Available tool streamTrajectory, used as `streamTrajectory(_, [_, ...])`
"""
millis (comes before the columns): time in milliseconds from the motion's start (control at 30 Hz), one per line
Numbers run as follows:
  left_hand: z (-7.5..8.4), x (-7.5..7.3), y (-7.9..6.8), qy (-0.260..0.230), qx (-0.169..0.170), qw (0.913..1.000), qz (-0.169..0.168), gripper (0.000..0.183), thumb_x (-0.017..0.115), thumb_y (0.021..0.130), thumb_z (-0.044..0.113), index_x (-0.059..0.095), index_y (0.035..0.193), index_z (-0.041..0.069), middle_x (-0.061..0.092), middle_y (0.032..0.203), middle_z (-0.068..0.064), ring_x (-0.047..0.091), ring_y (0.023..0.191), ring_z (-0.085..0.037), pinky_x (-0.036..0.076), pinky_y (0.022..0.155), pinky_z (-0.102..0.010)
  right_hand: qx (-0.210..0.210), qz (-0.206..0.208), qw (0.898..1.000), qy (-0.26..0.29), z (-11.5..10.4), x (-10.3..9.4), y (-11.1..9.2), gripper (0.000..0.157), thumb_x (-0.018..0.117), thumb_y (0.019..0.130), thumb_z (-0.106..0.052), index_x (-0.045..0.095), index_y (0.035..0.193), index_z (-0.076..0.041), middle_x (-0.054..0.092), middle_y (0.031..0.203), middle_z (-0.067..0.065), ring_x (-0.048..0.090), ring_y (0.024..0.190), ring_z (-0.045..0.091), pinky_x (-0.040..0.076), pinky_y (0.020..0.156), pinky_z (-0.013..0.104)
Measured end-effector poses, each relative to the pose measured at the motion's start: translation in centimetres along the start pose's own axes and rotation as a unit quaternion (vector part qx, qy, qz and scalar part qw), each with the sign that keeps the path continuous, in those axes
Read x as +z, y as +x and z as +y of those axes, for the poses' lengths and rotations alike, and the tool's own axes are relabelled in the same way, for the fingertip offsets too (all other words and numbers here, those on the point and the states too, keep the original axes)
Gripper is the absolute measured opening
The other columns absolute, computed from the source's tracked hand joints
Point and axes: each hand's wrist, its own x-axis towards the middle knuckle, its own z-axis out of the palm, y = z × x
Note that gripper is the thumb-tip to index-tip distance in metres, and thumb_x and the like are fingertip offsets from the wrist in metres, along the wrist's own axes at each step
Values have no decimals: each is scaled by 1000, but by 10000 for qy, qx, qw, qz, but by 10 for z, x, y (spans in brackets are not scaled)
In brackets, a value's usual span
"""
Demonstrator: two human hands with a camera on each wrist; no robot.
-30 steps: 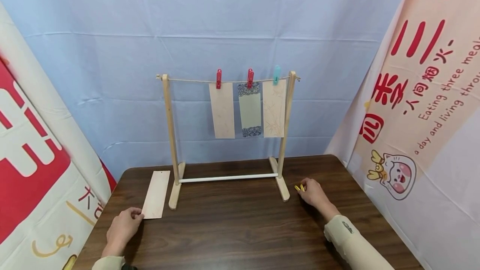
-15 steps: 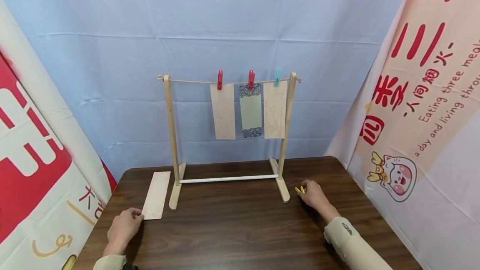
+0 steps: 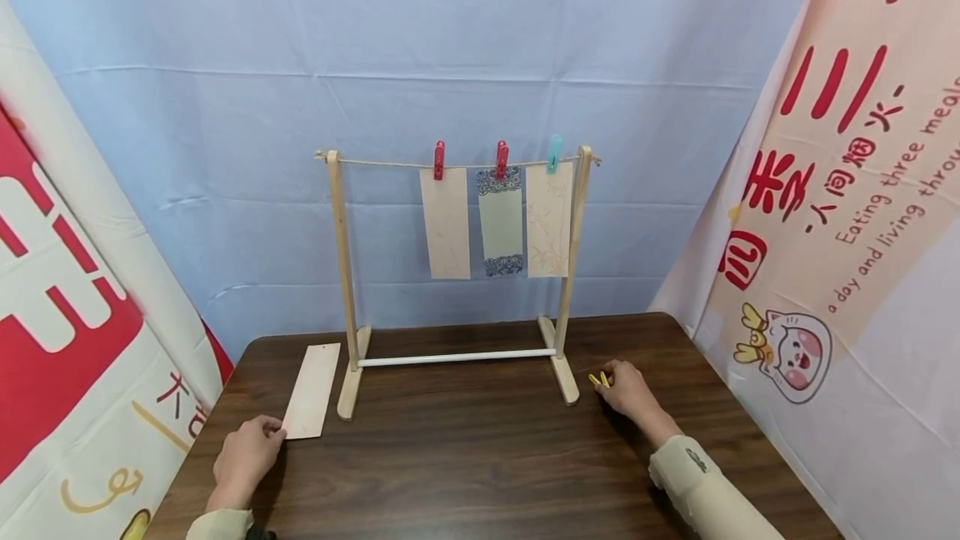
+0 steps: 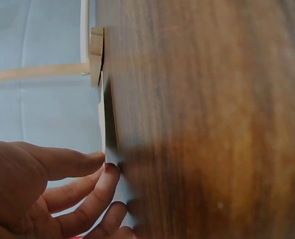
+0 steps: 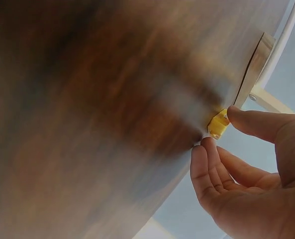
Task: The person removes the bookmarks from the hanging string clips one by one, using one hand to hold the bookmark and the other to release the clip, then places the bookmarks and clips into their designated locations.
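My left hand (image 3: 246,458) pinches the near left corner of a pale paper card (image 3: 311,392) between thumb and fingertips. In the left wrist view that card (image 4: 102,124) is seen edge-on, with a dark gap between it and the tabletop. A small hole shows at the card's far end. Over on the right, my right hand (image 3: 630,394) holds a small yellow clothespin (image 3: 603,378) at its fingertips, low over the table. The right wrist view has the thumb against the clothespin (image 5: 218,124), with the other fingertips close below it; part of it is hidden.
A wooden rack (image 3: 341,257) with a string (image 3: 390,162) stands at the back of the brown table (image 3: 465,457). Two pale cards (image 3: 447,227) and a patterned green one (image 3: 501,222) hang from red clothespins (image 3: 439,161) and a teal clothespin (image 3: 554,154). A white rod (image 3: 457,357) joins the feet.
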Motion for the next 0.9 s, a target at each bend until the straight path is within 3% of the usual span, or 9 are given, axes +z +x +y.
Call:
streamTrajectory(400, [-1,0,-3,-65,-49,9999,81,27,66,102,23,75,116,2,75,99,-14,71,90,-36,53,65,-53,-43,88,9999,-59,5,2,0,44,79,94,-4,62,127,19,67,105,26,67,96,38,57,86,54])
streamTrajectory(767, [2,-1,-6,-108,42,9997,229,28,65,104,22,74,117,0,76,98,-12,71,84,-30,50,60,-44,-175,590,9980,159,-8,-4,-6,43,73,98,-8,61,133,16,61,102,23,58,86,31,51,77,50])
streamTrajectory(900, [5,-1,-5,-226,157,9989,380,30,63,105,22,73,121,-1,77,102,-15,72,88,-34,54,65,-49,-309,700,9969,169,-11,-5,-6,43,73,100,-10,62,133,16,61,99,22,56,84,29,48,76,48])
